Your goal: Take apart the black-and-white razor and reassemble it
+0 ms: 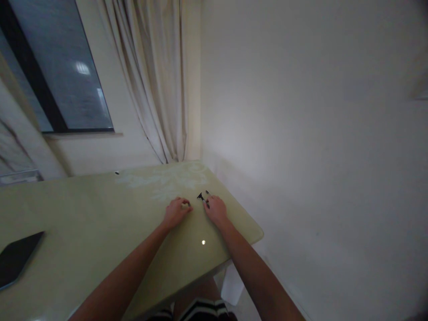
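The right hand [216,209] bends over the near-right end of the desk [100,214], its grip pinching the light handle of a tool [200,196]; the tool's black T-shaped head points to 10 o'clock, clear of the fingers. At the hand's 11 o'clock lies the dark tip of a stick [207,192]; I cannot tell if the fingers touch it.

The left hand [178,212] is at the right hand's 9 o'clock, just apart. Its thumb and forefinger curl together, pinching a small dark bit [189,204], too small to name.

From the left hand, a flat black slab [22,256] lies well apart, between 8 and 9 o'clock, and a small black piece [117,173] by the desk's far edge at 10 o'clock. A curtain [160,80] hangs near 12 o'clock.
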The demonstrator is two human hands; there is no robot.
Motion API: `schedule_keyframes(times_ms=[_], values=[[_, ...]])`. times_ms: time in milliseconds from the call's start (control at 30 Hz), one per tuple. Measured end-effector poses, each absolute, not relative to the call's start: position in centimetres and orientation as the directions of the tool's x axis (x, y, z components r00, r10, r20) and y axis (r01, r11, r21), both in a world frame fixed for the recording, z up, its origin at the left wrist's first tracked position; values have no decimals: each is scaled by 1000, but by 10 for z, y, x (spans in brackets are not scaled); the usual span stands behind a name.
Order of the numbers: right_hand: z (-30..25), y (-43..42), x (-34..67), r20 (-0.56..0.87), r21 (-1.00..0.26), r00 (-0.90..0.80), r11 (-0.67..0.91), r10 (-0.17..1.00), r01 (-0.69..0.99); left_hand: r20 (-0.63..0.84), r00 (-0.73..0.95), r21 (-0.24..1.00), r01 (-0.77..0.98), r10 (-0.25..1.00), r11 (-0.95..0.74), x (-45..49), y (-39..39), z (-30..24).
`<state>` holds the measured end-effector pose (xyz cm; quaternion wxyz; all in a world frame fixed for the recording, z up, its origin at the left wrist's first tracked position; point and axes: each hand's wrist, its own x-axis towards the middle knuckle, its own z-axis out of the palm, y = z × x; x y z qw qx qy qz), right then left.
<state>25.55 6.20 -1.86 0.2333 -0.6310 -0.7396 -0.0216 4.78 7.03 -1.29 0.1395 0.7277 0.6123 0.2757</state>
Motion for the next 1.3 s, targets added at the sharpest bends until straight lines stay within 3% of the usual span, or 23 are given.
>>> schedule_keyframes(times_ms=[267,533,800,933,1067,1167,1300], values=[[-11,59,241,406,-313,-127,269,905,911,277,-162,484,875,947,8,-121,42,-25],[-3,47,118,358,-409,-244,386,901,827,270,-162,472,881,949,16,-136,20,-21],[-11,26,39,238,-493,-55,170,970,853,277,-113,456,890,954,-26,-138,17,-20],[-3,32,60,222,-495,-82,185,972,849,201,-79,458,889,976,-22,-144,18,-19],[10,52,133,320,-447,13,139,947,884,151,-68,457,890,986,-8,-147,18,-18],[11,64,201,416,-397,145,37,898,917,185,-106,469,883,977,7,-138,17,-13],[2,67,250,366,-408,189,-25,911,913,263,-127,446,895,956,-4,-103,9,-4]])
